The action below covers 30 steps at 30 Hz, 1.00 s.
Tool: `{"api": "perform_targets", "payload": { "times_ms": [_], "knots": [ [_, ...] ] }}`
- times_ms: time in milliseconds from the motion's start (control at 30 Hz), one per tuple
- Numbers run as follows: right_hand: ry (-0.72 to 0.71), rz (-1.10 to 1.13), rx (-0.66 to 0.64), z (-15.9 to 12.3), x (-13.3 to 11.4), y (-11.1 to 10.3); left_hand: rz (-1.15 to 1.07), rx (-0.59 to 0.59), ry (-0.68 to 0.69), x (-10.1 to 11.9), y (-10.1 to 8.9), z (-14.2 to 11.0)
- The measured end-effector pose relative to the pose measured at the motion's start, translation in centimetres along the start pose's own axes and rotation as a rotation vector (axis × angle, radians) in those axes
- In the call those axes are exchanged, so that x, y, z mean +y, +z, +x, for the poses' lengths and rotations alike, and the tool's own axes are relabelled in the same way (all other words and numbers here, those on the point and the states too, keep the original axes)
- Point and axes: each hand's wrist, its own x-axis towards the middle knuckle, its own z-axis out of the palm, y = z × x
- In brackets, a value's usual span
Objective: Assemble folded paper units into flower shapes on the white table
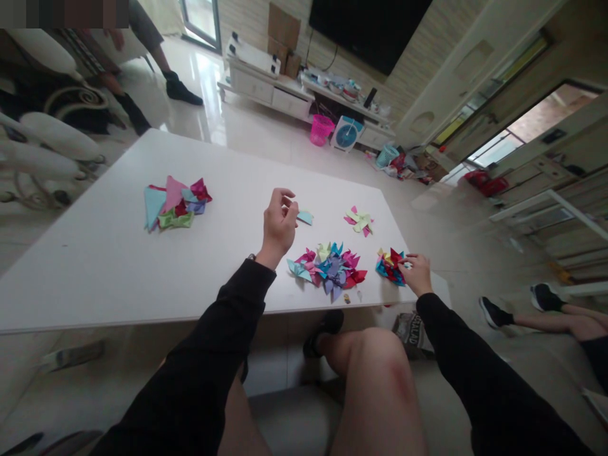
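Note:
My left hand (280,223) hovers over the middle of the white table, fingers loosely curled and apart, with nothing clearly in them. Just right of it is a light-blue folded paper piece (304,217), partly hidden by the hand. At the table's right end, my right hand (418,273) has its fingertips pinched at a small pile of red, blue and yellow folded papers (390,266); the exact piece between them is hard to make out. Between my hands lies a heap of multicoloured folded paper shapes (332,269). A green-and-pink paper pinwheel (360,221) sits beyond it.
More folded papers (175,202) lie on the left part of the white table (104,253). Small bits (346,298) rest near its front edge. A seated person's legs (161,63) show at upper left, another's (546,320) at right. A pink basket (322,130) and fan (346,133) stand beyond.

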Motion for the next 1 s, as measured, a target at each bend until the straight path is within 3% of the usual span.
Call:
{"api": "perform_targets", "payload": {
  "times_ms": [200, 367, 433, 600, 700, 767, 900, 1000],
  "knots": [
    [0.012, -0.036, 0.015, -0.3, 1.8, 2.8, 0.019, -0.011, -0.006, -0.2, 0.0, 0.0],
    [0.015, -0.033, -0.025, -0.3, 1.8, 3.3, 0.068, -0.029, -0.053, -0.4, -0.4, 0.2],
    [-0.012, -0.034, -0.01, -0.1, 1.4, 3.0, 0.137, -0.1, -0.119, -0.6, -0.6, 0.2],
    [-0.022, -0.018, 0.02, 0.5, -1.0, 1.7, 0.471, -0.408, -0.281, -1.5, -1.0, -0.3],
    [-0.035, 0.079, 0.064, 0.6, -5.2, 0.5, 0.635, -0.527, -0.297, -2.2, -1.4, -0.8],
    [-0.095, 0.2, 0.076, 0.3, -9.7, -0.8, 0.693, -0.525, -0.328, -2.9, -2.0, -0.7],
    [-0.245, 0.481, 0.029, -1.2, -20.9, -4.1, 0.82, -0.338, -0.397, -5.0, -4.7, 0.5],
    [-0.275, 0.688, 0.047, -2.8, -28.2, -4.4, 0.892, -0.105, -0.473, -6.6, -7.9, 1.4]
  ]
}}
